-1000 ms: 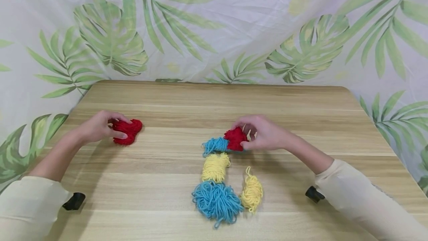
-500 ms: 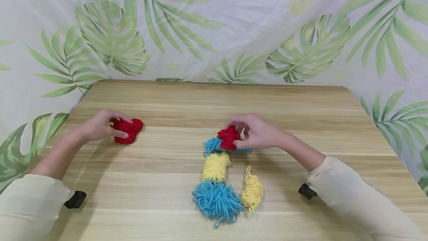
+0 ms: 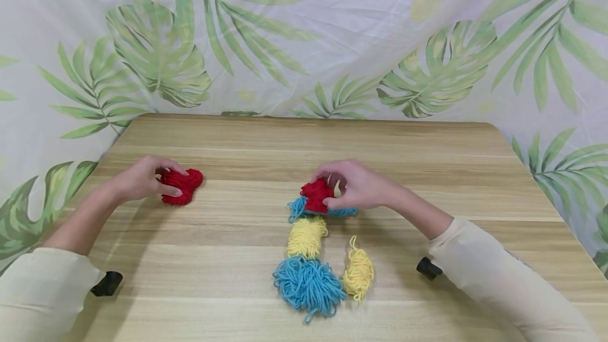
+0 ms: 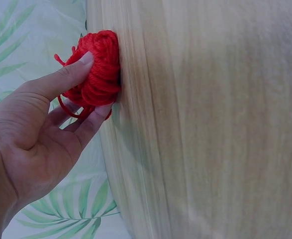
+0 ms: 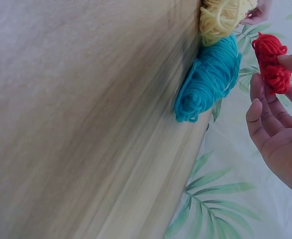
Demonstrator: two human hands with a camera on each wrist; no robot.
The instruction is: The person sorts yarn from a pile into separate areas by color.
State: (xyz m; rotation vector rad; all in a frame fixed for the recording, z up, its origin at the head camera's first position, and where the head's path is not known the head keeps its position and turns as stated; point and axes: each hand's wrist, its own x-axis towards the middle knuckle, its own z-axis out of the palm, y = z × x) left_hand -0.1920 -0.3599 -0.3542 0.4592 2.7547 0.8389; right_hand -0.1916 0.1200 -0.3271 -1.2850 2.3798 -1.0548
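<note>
Plainly, both hands were busy with wool. The person's left hand (image 3: 142, 178) pinched one red yarn skein (image 3: 188, 186) toward the left side of the worktop (image 3: 204, 278); the yarn sat between thumb and fingertips, its far end poking out beyond them, and its side seemed to lie against the wood. A loose loop hung by the fingers.

The right hand (image 3: 357, 186) pinched a second red yarn skein (image 3: 315, 194), thumb on one side and fingers on the other, its remaining fingers loosely bent. That skein stuck out past the fingertips, on the side toward the other hand. From the right wrist it showed raised well above the wood, apart from everything under it; from the head it covered the middle of the far blue skein (image 3: 297, 208).

Nearer the person, a pale yellow skein (image 3: 306, 238) lay between that blue one and a larger blue skein (image 3: 309, 285), touching the larger. Another yellow skein (image 3: 358, 274) lay at the larger one's right end. Behind hung a leaf-patterned cloth (image 3: 294, 41).
</note>
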